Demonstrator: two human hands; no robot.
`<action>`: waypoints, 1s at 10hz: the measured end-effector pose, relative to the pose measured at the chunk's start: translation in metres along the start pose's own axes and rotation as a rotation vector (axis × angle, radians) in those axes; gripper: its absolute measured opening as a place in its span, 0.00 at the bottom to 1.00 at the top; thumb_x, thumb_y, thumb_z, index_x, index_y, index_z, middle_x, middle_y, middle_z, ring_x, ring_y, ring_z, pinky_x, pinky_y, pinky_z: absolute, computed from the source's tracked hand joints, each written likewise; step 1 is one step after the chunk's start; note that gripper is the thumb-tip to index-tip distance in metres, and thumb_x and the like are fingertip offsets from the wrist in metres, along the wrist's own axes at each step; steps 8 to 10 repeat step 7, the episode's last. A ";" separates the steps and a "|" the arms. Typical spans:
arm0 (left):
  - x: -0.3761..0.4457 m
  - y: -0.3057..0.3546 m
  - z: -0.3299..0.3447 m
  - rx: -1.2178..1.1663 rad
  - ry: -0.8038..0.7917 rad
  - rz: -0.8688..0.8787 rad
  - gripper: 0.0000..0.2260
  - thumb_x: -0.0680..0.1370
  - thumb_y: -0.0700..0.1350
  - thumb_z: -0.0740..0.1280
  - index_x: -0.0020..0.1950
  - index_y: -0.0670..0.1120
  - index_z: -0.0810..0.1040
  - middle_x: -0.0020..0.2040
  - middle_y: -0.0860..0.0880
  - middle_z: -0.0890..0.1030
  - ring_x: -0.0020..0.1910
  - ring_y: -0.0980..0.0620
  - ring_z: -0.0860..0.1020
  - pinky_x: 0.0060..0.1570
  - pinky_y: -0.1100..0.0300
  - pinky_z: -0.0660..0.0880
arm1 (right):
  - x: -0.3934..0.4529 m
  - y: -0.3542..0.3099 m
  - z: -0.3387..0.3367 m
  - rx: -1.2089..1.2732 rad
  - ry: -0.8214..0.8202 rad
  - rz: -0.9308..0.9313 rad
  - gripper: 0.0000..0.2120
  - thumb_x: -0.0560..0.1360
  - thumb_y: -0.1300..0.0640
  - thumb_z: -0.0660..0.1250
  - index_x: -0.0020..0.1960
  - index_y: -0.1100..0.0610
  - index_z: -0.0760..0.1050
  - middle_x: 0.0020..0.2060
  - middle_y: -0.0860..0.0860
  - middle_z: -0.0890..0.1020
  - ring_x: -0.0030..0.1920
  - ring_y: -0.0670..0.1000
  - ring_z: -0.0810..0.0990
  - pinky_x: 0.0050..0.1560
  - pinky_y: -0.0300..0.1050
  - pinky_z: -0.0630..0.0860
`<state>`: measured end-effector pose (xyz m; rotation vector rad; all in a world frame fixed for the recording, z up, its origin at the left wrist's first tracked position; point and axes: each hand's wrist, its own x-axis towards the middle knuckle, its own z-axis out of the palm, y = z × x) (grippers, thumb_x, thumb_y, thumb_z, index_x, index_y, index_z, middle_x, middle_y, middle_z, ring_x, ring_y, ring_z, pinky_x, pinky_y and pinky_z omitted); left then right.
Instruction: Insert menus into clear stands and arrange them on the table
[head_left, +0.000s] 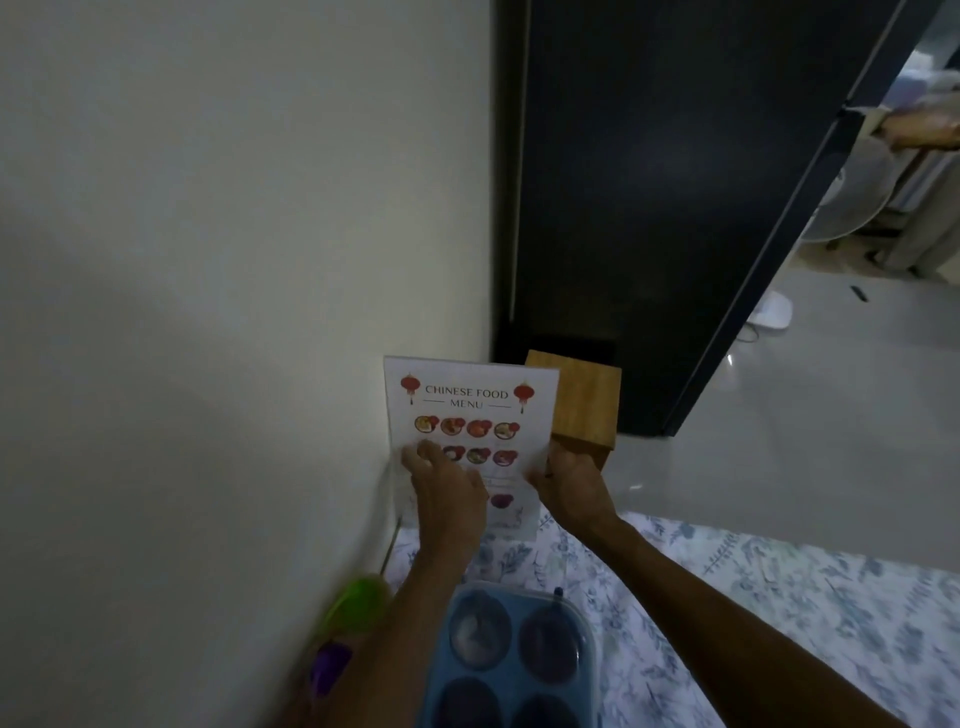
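A white "Chinese Food Menu" sheet stands upright at the far end of the table, against the wall. Its lower part sits inside a clear stand, whose edges are faint. My left hand presses flat on the menu's lower left front, fingers spread. My right hand grips the right edge of the menu and stand. How deep the menu sits in the stand is hidden by my hands.
A floral tablecloth covers the table. A blue lidded tray with round wells lies near me. Green and purple objects rest by the white wall. A wooden block stands behind the menu, with a dark door beyond it.
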<state>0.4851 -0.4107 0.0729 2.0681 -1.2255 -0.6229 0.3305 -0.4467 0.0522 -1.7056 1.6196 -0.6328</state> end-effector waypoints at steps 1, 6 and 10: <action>-0.004 0.008 0.002 0.046 -0.010 -0.002 0.32 0.78 0.44 0.70 0.76 0.36 0.58 0.76 0.37 0.57 0.69 0.39 0.70 0.64 0.47 0.76 | -0.003 -0.001 0.000 0.008 -0.012 0.006 0.13 0.79 0.59 0.66 0.62 0.58 0.72 0.58 0.57 0.80 0.57 0.57 0.82 0.56 0.55 0.81; -0.031 0.015 -0.030 0.128 -0.017 0.038 0.31 0.79 0.49 0.69 0.76 0.41 0.59 0.77 0.39 0.58 0.72 0.40 0.66 0.65 0.51 0.73 | -0.009 0.008 -0.015 -0.101 -0.099 0.001 0.24 0.71 0.53 0.74 0.64 0.54 0.69 0.57 0.53 0.81 0.56 0.56 0.83 0.54 0.57 0.82; -0.047 0.025 -0.038 0.122 0.006 0.074 0.31 0.78 0.50 0.69 0.75 0.42 0.60 0.76 0.40 0.60 0.70 0.41 0.68 0.63 0.50 0.74 | -0.027 0.011 -0.033 -0.113 -0.098 0.009 0.22 0.72 0.50 0.74 0.61 0.53 0.69 0.53 0.52 0.80 0.50 0.54 0.83 0.52 0.54 0.82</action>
